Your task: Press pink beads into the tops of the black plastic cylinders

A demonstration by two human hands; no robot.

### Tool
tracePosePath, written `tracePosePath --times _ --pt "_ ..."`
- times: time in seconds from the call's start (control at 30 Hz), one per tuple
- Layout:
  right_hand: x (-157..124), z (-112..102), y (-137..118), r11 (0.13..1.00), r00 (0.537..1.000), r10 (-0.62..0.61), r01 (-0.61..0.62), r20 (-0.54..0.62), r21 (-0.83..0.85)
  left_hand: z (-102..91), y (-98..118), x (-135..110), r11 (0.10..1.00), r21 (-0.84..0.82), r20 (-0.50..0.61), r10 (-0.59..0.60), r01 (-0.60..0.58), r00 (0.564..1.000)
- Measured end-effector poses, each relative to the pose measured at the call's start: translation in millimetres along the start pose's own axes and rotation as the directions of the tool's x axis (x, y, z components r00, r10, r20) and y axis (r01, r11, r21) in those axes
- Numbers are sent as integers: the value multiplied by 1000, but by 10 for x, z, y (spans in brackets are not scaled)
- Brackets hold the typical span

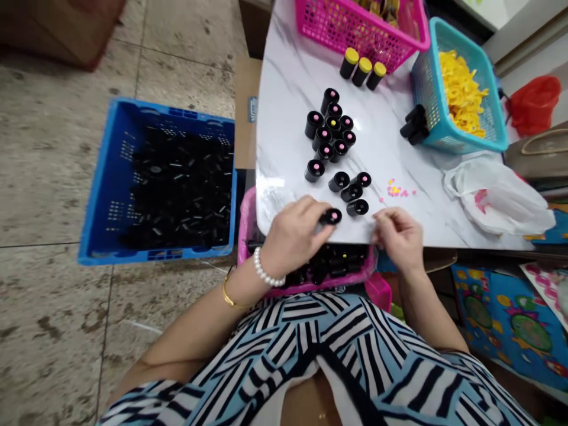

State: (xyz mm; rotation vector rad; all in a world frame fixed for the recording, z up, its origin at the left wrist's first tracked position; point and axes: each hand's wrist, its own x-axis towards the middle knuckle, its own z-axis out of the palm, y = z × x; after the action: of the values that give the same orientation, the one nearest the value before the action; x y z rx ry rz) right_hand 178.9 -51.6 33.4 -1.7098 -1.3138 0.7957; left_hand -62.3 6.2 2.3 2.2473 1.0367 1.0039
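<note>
My left hand is closed around a small black tube with a pink dot in the middle of its end. Fingertips pinched together, my right hand hovers by the table's front edge; whatever it may hold is too small to make out. Between and beyond my hands stand several black tubes, some with a plain dark end and one with a pink dot. Farther back is a cluster of upright black tubes, mostly pink-dotted, one yellow-dotted. Tiny pink and yellow pieces lie loose on the tabletop.
Three yellow-capped tubes stand before a pink basket. At right are a teal basket of yellow pieces and a white plastic bag. Black parts fill a pink bin under the edge and a blue crate on the floor.
</note>
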Motion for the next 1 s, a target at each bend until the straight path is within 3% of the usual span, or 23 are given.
tracePosePath --times 0.03,0.07,0.1,0.17,0.27,0.4,0.5,0.6,0.7,0.77,0.87,0.93,1.0 --pt "70 -64 68 980 976 -149 124 -161 -156 -23 -35 9 999 41 -52 -22 24 998" --pt "143 -124 144 921 924 -301 218 -234 -323 -36 -62 19 996 79 -98 -38 46 994" --pt "211 -174 224 849 882 -410 275 -234 -452 -38 -76 26 992 110 -142 -48 64 989" --pt "306 -239 369 733 847 -510 338 -150 -590 -3 -53 33 984 154 -213 -56 90 976" --pt "322 -262 497 669 853 -519 369 -50 -645 128 86 25 986 163 -240 6 34 971" --pt "163 -238 475 583 842 -538 404 37 -705 350 260 66 978 192 -156 112 -81 981" --pt "-30 -212 394 540 833 -525 485 175 -688 465 286 165 964 260 -158 96 -52 983" --pt "-193 -176 344 519 782 -542 600 309 -608 514 282 269 946 324 -156 85 -30 984" --pt "-249 -151 318 602 754 -568 654 329 -459 515 303 315 943 329 -111 84 -43 990" --pt "-232 -157 279 747 813 -499 579 301 -326 497 328 298 959 275 -86 92 -65 992" --pt "-187 -178 154 957 950 -256 275 181 -88 466 359 222 986 138 -56 102 -93 993" --pt "-174 -166 39 990 988 -135 132 75 39 460 362 166 995 55 -24 89 -87 996" --pt "-183 -118 -73 991 992 -126 126 6 42 473 350 124 997 -12 12 81 -80 997"
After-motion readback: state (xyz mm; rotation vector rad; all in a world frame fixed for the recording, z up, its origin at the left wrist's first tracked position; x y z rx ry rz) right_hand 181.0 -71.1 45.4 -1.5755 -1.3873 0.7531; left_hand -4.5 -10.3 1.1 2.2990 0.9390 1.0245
